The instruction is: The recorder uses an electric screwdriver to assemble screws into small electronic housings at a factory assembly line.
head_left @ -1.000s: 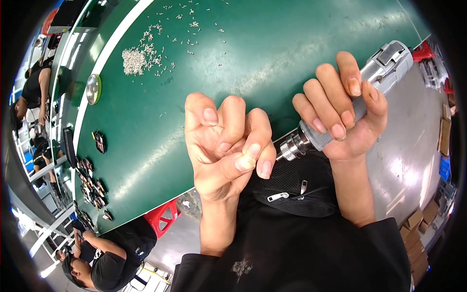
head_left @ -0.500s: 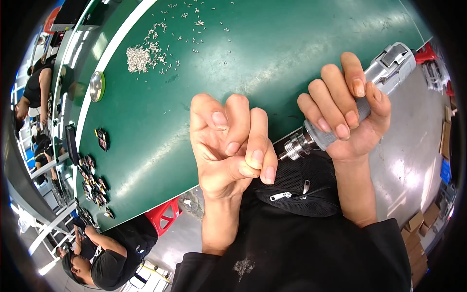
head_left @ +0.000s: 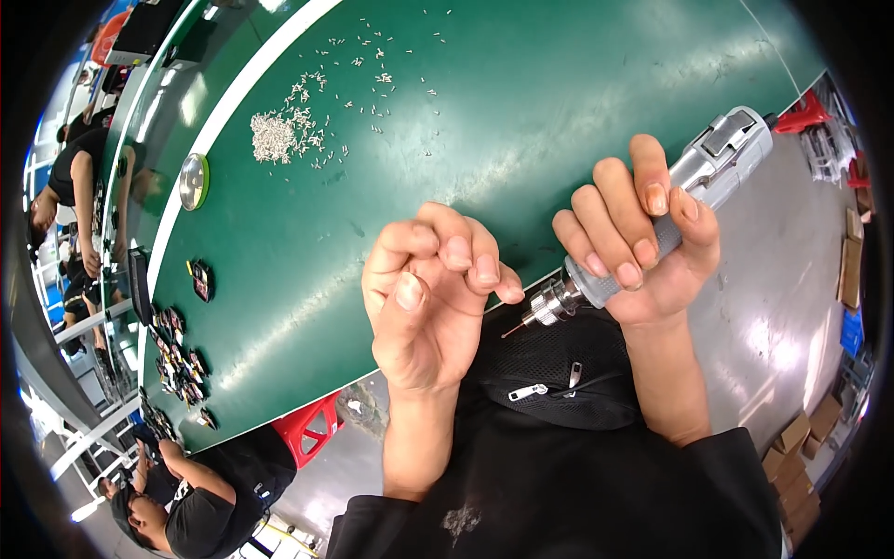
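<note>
My right hand (head_left: 647, 238) is wrapped round a grey and silver electric screwdriver (head_left: 722, 158). The tool slants down to the left, and its thin copper-coloured bit (head_left: 512, 329) points toward my left hand (head_left: 433, 289). That hand is raised palm up, fingers loosely curled and thumb apart from them; nothing shows in it. It is close to the bit but not touching it. Below the chuck, a black mesh pouch (head_left: 559, 373) with zip pulls lies against my front.
A green table (head_left: 307, 270) carries a heap of small silver screws (head_left: 275, 137), with more scattered beside it. Toward the left edge are a round lidded tin (head_left: 194, 182) and several small dark parts (head_left: 177, 359). A red stool (head_left: 309, 430) and a seated co-worker (head_left: 200, 508) are at lower left.
My left thumb and fingers have come apart from their pinch, and the hand has drawn back from the screwdriver's tip. The bit now shows. The screwdriver has shifted slightly left and down.
</note>
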`<state>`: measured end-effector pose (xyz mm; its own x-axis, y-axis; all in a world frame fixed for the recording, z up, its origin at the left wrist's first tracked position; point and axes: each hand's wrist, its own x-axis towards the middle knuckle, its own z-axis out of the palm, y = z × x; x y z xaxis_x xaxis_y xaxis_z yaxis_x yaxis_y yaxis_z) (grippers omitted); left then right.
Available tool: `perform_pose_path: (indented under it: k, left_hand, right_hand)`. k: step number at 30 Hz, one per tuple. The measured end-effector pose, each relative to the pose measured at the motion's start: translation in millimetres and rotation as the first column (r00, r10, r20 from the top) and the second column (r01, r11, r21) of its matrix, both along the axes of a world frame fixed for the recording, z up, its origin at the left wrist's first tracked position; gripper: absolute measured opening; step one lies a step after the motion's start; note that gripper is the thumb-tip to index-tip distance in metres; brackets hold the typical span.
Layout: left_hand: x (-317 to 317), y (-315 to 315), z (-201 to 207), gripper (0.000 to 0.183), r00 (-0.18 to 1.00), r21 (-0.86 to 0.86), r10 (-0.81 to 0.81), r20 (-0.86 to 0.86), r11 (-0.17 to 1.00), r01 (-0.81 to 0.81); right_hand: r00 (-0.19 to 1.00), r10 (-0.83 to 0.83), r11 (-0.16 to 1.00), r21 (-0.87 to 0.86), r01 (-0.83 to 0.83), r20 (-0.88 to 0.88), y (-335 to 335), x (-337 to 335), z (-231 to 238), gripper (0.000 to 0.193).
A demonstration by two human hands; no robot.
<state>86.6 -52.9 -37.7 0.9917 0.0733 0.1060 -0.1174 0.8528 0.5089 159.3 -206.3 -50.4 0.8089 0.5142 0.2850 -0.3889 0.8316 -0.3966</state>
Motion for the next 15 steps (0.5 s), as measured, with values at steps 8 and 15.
perform_pose_path:
  k: [8,15]
  left_hand:
    - [-2.6,3.6,-6.8,0.016,0.999,-0.044,0.041,0.028,0.998,-0.04]
    - [-7.0,5.2,-15.7,0.011,0.991,-0.141,0.063,0.115,0.989,-0.047]
  right_hand:
    - [1.0,0.008,1.0,0.003,-0.008,-0.008,-0.3,1.1,0.2,0.013]
    - [1.0,-0.009,0.998,0.058,0.009,0.0,-0.3,-1.8,-2.2,0.013]
